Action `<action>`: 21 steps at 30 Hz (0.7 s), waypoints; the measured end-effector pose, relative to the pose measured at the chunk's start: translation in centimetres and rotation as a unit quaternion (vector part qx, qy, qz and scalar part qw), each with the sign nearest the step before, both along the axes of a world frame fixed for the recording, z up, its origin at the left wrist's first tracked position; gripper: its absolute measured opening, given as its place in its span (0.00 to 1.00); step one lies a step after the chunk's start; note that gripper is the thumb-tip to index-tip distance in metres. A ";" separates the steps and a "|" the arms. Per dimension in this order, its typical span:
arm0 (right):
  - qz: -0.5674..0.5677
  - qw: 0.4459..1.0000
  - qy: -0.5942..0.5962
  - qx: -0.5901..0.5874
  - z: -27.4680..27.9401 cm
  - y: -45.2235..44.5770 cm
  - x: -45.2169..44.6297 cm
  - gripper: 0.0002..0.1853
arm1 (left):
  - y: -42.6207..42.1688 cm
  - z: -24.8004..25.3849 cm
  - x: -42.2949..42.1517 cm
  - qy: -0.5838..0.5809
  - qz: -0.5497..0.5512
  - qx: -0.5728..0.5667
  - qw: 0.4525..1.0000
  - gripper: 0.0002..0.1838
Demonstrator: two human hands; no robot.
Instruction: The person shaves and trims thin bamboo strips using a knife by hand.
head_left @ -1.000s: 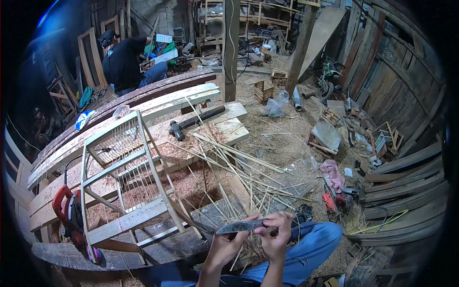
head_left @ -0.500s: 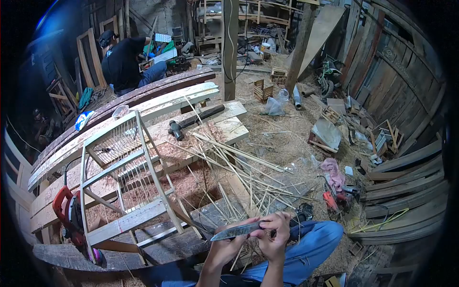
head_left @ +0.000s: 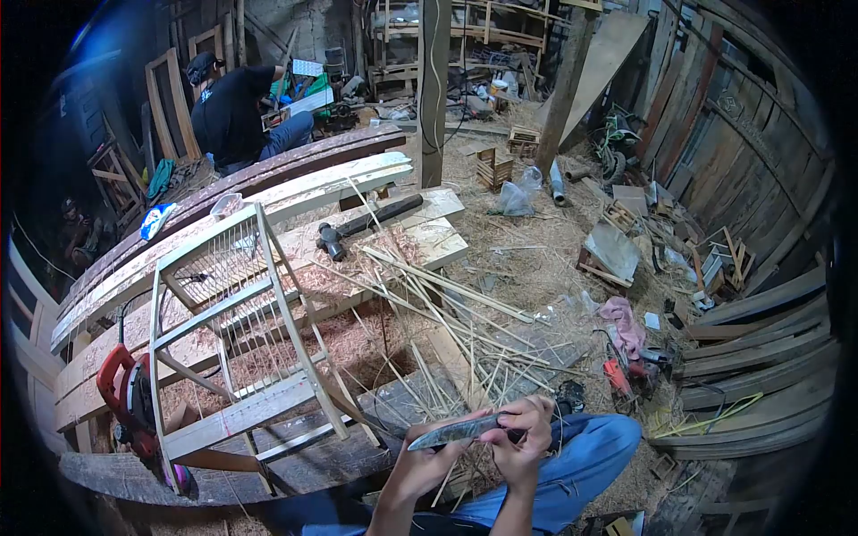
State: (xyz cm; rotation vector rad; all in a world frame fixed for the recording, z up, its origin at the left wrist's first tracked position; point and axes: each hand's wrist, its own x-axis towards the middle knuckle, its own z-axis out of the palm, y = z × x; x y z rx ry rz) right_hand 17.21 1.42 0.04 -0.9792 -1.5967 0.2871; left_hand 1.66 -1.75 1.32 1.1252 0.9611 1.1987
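My right hand [head_left: 523, 438] is closed around the handle of a knife [head_left: 451, 432]. Its broad, dark-stained blade points left across the front of my left hand [head_left: 424, 469]. The fingers of that left hand are curled behind the blade and partly hidden; what they hold I cannot make out. Thin wooden strips [head_left: 474, 344] lie in a loose pile just beyond both hands, and some reach down near them. To the left stands a wooden frame [head_left: 241, 313] strung with thin rods.
A hammer [head_left: 332, 241] lies on planks [head_left: 438, 241] among shavings. At left is a red power saw [head_left: 121, 384]; another red tool [head_left: 617, 373] lies right of my knee. A wooden post [head_left: 434, 98] rises beyond. Another person [head_left: 237, 116] sits at the back left.
The knife and both hands have shifted slightly to the right, with the blade still in front of my left hand. The view has moved a little.
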 end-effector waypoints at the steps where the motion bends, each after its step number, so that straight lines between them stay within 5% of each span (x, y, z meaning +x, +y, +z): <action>1: 0.000 1.000 0.000 0.000 -0.1 0.1 0.1 0.21 | 0.0 0.1 0.0 0.009 0.000 -0.005 1.000 0.18; 16: -0.026 0.998 -0.045 0.027 -1.1 0.9 1.9 0.22 | 0.2 -0.8 -0.5 -0.001 -0.012 -0.015 1.000 0.16; 18: -0.170 0.985 -0.032 0.022 -2.3 1.3 3.4 0.18 | -0.5 0.3 -1.5 -0.024 -0.051 -0.036 0.998 0.16; 21: -0.203 0.972 0.103 -0.050 -4.4 1.6 7.4 0.21 | -0.9 1.7 -1.4 -0.022 -0.058 -0.069 0.996 0.15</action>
